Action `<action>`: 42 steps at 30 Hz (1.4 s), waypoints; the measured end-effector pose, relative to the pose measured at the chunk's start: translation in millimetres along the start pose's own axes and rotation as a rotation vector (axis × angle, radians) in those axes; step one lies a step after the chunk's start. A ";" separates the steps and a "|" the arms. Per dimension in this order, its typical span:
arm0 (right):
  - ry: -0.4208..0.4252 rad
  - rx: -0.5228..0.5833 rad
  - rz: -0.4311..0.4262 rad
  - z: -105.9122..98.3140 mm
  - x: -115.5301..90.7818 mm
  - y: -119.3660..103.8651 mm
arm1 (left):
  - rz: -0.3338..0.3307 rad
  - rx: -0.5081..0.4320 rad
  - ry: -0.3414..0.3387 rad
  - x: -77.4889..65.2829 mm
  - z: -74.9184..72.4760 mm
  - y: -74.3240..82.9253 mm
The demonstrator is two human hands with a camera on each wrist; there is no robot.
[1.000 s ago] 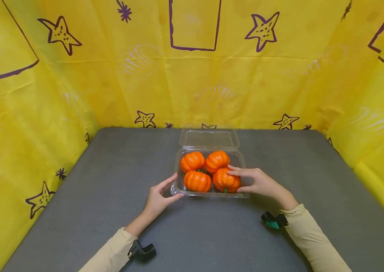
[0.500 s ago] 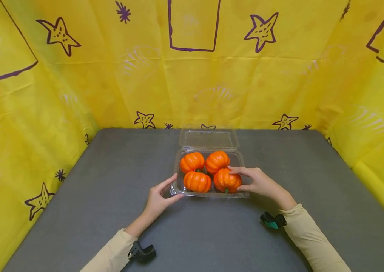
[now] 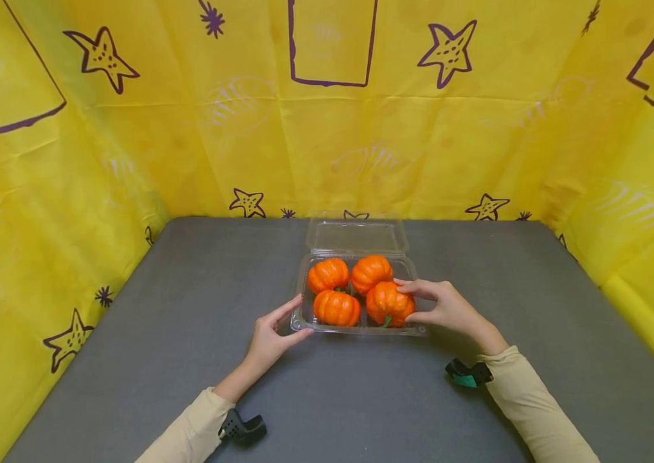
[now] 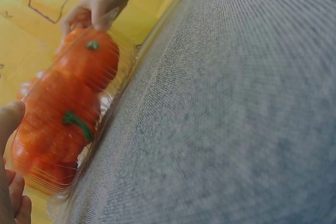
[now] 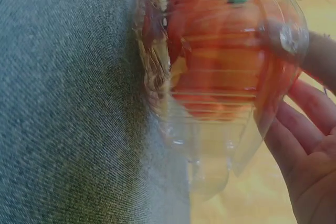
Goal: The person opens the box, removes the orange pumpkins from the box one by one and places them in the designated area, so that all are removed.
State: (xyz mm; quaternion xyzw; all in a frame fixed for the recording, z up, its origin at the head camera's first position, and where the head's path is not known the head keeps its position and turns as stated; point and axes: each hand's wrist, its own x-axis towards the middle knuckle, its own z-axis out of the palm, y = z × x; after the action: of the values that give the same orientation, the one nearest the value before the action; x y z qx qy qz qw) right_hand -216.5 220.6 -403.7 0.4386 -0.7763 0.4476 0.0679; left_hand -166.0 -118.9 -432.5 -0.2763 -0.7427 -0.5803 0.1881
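Note:
A hinged clear plastic container (image 3: 361,330) stands on the table, its lid (image 3: 357,235) folded open to the back. Orange toy pumpkins fill it in two rows. At the front right, my right hand (image 3: 448,312) grips a pumpkin (image 3: 390,305) with thumb and fingers; its green stem points toward me. Beside it sits the front left pumpkin (image 3: 336,308), with the back left pumpkin (image 3: 328,275) and the back right pumpkin (image 3: 372,273) behind. My left hand (image 3: 269,337) holds the container's front left corner between thumb and fingers. Through the wall, the left wrist view shows a curved green stem (image 4: 77,124).
The grey table (image 3: 188,276) extends around the container on all sides. Yellow cloth (image 3: 327,148) with dark star drawings encloses the back and both sides. Black wrist mounts (image 3: 244,427) hang below each sleeve.
The pumpkin in my right hand has shifted slightly back and right, and turned a little. My left hand stays at the container's corner.

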 end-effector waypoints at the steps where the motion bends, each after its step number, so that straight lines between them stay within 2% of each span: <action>1: 0.013 0.028 0.005 -0.9 0.9 -2.8 | 0.001 0.000 0.000 0.1 0.0 0.1; 8: 0.050 0.179 0.014 -5.6 5.1 -18.4 | 0.006 0.000 -0.003 0.5 -0.1 0.4; 16: 0.053 0.333 0.110 -4.5 -1.6 0.5 | 0.000 0.009 -0.005 0.5 -0.9 1.1; 19: 0.064 0.355 0.133 -5.6 -3.4 2.7 | 0.002 0.012 -0.007 0.9 -1.2 1.7; 28: 0.122 0.300 0.149 -9.7 -6.3 -0.6 | -0.014 0.019 -0.011 1.0 -2.2 4.4; 39: 0.149 0.493 0.164 -12.7 -10.4 4.7 | -0.010 0.014 -0.007 0.4 -0.7 3.5; 42: 0.149 0.537 0.146 -12.8 -10.5 5.3 | -0.001 0.021 -0.006 0.5 -0.3 3.7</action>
State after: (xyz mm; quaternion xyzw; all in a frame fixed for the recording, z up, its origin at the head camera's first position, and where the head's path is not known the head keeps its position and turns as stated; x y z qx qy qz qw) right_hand -217.7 237.9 -404.7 0.3496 -0.6526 0.6718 -0.0263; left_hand -164.1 -118.5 -429.3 -0.2757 -0.7494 -0.5718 0.1883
